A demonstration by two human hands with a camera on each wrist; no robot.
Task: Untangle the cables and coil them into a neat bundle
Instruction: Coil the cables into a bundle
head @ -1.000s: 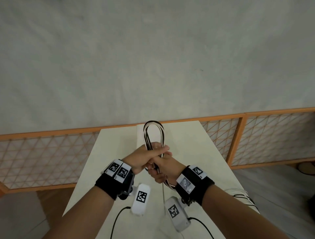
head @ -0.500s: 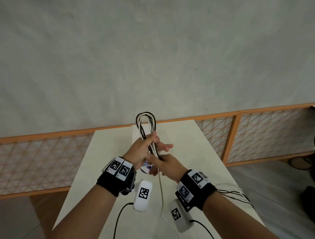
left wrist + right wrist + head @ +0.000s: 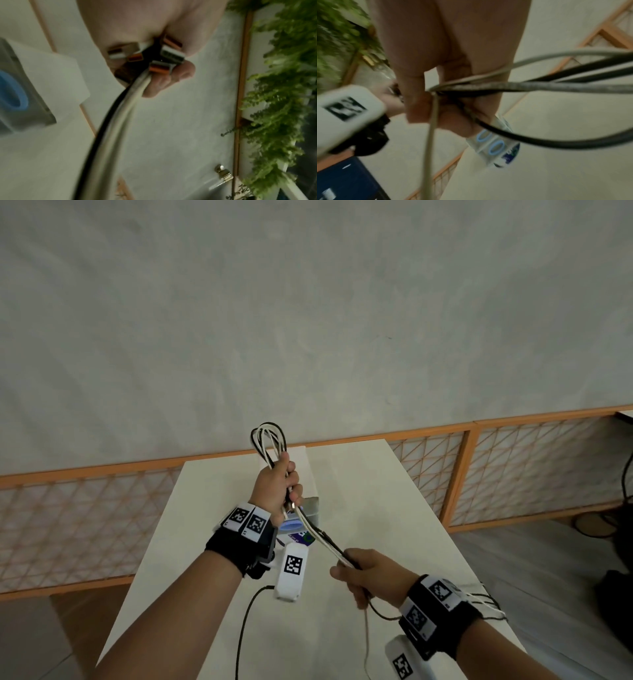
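The cables (image 3: pixel 271 445), black and white ones, loop up out of the left hand (image 3: pixel 274 487), which grips them with the plugs (image 3: pixel 155 56) bunched at its fingers. The strands run down to the right hand (image 3: pixel 368 573), clenched around them above the white table (image 3: pixel 394 501).

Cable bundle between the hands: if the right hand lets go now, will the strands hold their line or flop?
Probably flop: past the right hand the loose cables already droop and curl. The loop above the left hand stands up unsupported, so there is some springiness. The plugs may weight the ends.
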